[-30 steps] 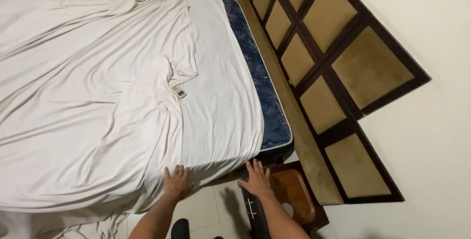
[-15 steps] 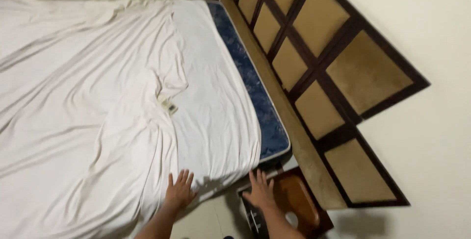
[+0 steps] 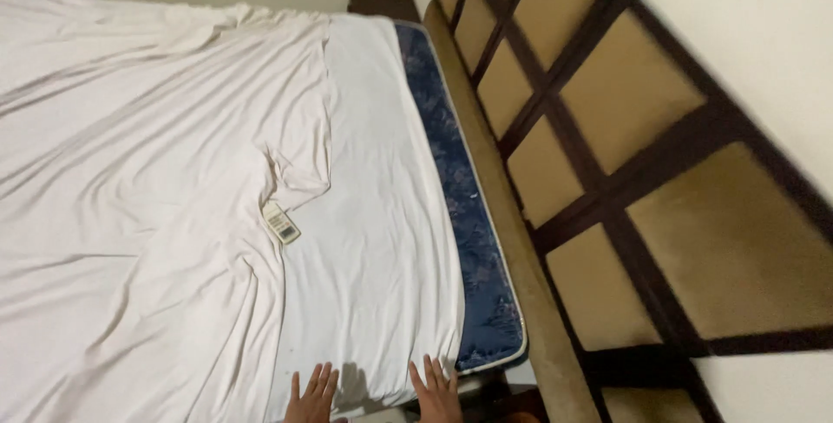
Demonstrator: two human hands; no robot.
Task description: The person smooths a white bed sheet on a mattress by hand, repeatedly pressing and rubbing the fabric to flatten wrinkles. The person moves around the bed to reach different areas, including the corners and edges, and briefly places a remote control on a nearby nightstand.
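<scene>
Both hands lay flat and open at the near edge of the bed, holding nothing. The left hand (image 3: 311, 393) spread its fingers on the white fitted sheet (image 3: 373, 241) where it wrapped the mattress side; the right hand (image 3: 436, 388) pressed the same sheet just beside the corner, close to where the blue patterned mattress (image 3: 464, 215) showed bare. Neither grip had closed on cloth; the palms only rested against it.

The step in hand looked like smoothing or tucking the fitted sheet at this corner. That sheet covered most of the mattress but stopped short of the headboard side, leaving a blue strip uncovered along its whole length. A looser, creased white top sheet (image 3: 130, 171) lay over the left part of the bed, with a small label tag (image 3: 280, 222) at its folded edge. The padded headboard (image 3: 607, 171) with dark wooden frames stood to the right.

The next move would likely call for pinching the sheet's hem and drawing it over the exposed corner.
</scene>
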